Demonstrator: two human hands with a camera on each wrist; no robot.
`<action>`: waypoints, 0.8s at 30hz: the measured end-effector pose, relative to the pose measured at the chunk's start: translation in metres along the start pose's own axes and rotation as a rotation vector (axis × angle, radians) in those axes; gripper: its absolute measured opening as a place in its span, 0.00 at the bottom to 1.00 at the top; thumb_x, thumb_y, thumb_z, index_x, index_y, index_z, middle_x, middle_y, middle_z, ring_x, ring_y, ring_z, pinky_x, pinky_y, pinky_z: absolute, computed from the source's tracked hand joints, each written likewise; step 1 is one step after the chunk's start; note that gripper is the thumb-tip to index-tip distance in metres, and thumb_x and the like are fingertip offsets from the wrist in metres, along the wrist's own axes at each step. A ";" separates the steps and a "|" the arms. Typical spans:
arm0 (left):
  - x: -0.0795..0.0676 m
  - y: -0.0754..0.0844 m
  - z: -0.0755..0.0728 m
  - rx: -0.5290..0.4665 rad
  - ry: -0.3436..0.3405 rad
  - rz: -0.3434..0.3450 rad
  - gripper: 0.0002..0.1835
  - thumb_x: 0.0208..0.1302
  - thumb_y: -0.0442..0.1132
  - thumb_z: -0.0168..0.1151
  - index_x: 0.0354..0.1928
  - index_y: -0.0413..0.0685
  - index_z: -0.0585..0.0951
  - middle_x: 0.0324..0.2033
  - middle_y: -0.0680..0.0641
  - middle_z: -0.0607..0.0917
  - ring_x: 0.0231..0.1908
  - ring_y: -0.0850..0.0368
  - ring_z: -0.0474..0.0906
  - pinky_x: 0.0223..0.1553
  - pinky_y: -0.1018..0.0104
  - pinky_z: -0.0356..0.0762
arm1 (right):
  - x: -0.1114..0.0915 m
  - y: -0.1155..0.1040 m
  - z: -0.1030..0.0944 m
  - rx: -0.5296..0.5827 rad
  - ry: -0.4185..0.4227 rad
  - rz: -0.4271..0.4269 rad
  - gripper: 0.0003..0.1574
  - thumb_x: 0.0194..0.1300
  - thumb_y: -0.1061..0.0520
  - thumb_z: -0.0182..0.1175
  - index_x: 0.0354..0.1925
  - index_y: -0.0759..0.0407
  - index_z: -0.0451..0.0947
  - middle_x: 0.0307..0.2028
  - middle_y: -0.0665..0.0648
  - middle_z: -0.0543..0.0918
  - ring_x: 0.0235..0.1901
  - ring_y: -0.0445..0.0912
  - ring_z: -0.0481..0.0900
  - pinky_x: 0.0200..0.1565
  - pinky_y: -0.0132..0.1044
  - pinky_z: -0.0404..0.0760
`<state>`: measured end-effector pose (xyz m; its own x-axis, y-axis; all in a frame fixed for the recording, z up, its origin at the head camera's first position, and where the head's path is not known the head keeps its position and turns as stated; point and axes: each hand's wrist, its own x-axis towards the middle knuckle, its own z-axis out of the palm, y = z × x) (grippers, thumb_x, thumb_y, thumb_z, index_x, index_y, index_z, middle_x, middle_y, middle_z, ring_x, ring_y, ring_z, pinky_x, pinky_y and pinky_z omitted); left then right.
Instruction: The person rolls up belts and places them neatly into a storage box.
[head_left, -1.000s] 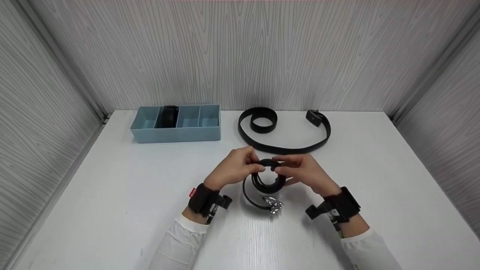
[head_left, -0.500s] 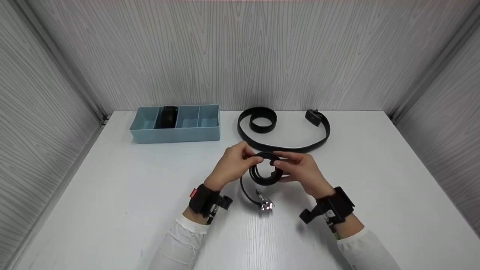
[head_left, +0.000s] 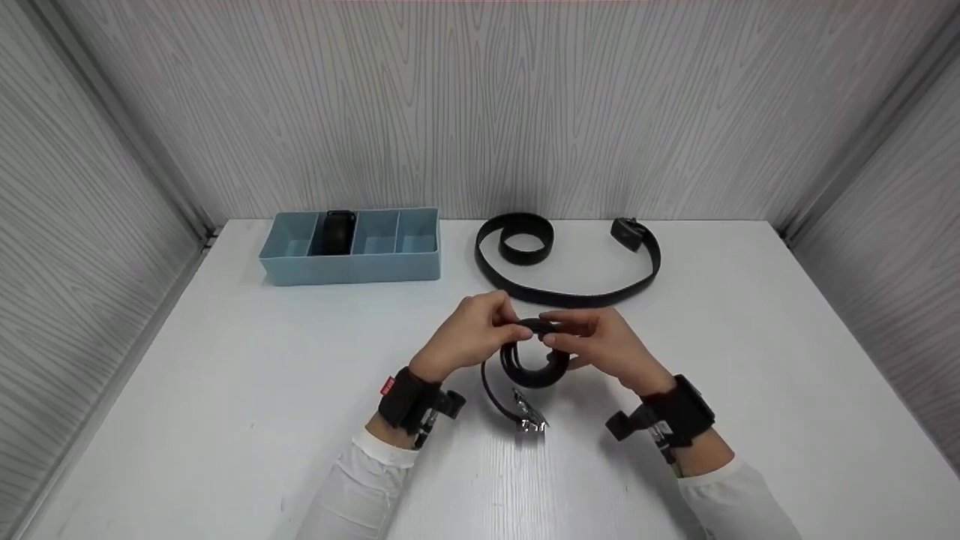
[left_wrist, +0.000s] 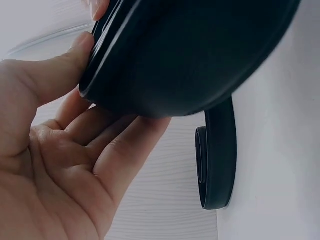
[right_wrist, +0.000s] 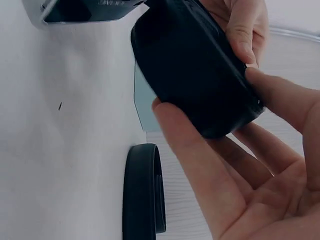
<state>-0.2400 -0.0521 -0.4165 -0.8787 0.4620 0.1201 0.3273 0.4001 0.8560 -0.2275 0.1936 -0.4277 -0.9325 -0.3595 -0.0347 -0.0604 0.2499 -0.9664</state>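
Note:
A black belt (head_left: 534,379), wound into a coil of several turns, is held up between both hands over the middle of the table. My left hand (head_left: 472,330) pinches the coil's upper left side, thumb in front and fingers behind. On its upper right side, my right hand (head_left: 604,346) grips it between thumb and fingers. A loose end hangs off the left of the coil and curves down to a shiny metal buckle (head_left: 531,424). Close up, the belt's broad outer face (left_wrist: 175,65) fills much of the left wrist view; the right wrist view shows the coiled belt (right_wrist: 185,65) tilted.
Beyond the hands, a second black belt (head_left: 574,300) lies on edge, partly coiled, its dark buckle (head_left: 627,234) at the right. A blue box (head_left: 360,270) with several compartments stands back left, a rolled black belt (head_left: 339,232) in one. Panels wall the table (head_left: 225,420).
The coil and both hands went slightly away from me, then came back nearer. The hanging buckle has swung a little to the left. Both hands keep their hold; the box and second belt stay put.

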 end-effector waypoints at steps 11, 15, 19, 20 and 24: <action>0.001 -0.003 0.002 -0.026 0.153 -0.078 0.14 0.68 0.48 0.73 0.39 0.47 0.80 0.32 0.51 0.86 0.31 0.59 0.76 0.32 0.64 0.70 | 0.006 0.006 0.004 0.167 0.133 -0.016 0.28 0.68 0.57 0.71 0.64 0.64 0.81 0.48 0.61 0.89 0.40 0.49 0.89 0.37 0.45 0.88; 0.001 -0.001 0.001 -0.023 0.167 -0.099 0.14 0.67 0.47 0.73 0.38 0.47 0.80 0.30 0.51 0.86 0.29 0.59 0.76 0.30 0.64 0.69 | 0.006 0.009 0.005 0.227 0.163 -0.010 0.29 0.69 0.58 0.70 0.65 0.65 0.79 0.46 0.62 0.89 0.37 0.47 0.89 0.39 0.47 0.88; 0.002 0.000 0.000 -0.026 0.149 -0.074 0.13 0.68 0.46 0.73 0.38 0.46 0.80 0.28 0.51 0.86 0.27 0.60 0.74 0.28 0.65 0.67 | 0.005 0.009 0.001 0.213 0.134 0.005 0.29 0.70 0.58 0.70 0.66 0.64 0.78 0.49 0.65 0.88 0.39 0.50 0.90 0.40 0.47 0.88; 0.001 0.001 0.000 -0.027 0.143 -0.070 0.13 0.68 0.46 0.73 0.38 0.46 0.80 0.28 0.51 0.86 0.26 0.60 0.74 0.27 0.65 0.67 | 0.005 0.008 0.000 0.207 0.119 0.006 0.29 0.69 0.57 0.70 0.65 0.64 0.79 0.50 0.67 0.88 0.40 0.51 0.90 0.41 0.48 0.88; 0.000 0.003 -0.002 -0.021 0.094 -0.052 0.12 0.67 0.44 0.73 0.38 0.45 0.80 0.28 0.52 0.85 0.24 0.60 0.72 0.26 0.65 0.66 | 0.003 0.005 -0.005 0.148 0.033 0.003 0.30 0.69 0.57 0.71 0.65 0.64 0.79 0.52 0.69 0.87 0.45 0.55 0.89 0.42 0.50 0.88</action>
<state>-0.2399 -0.0531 -0.4131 -0.9232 0.3647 0.1210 0.2741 0.4044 0.8726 -0.2321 0.1988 -0.4311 -0.9439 -0.3286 -0.0321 -0.0062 0.1147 -0.9934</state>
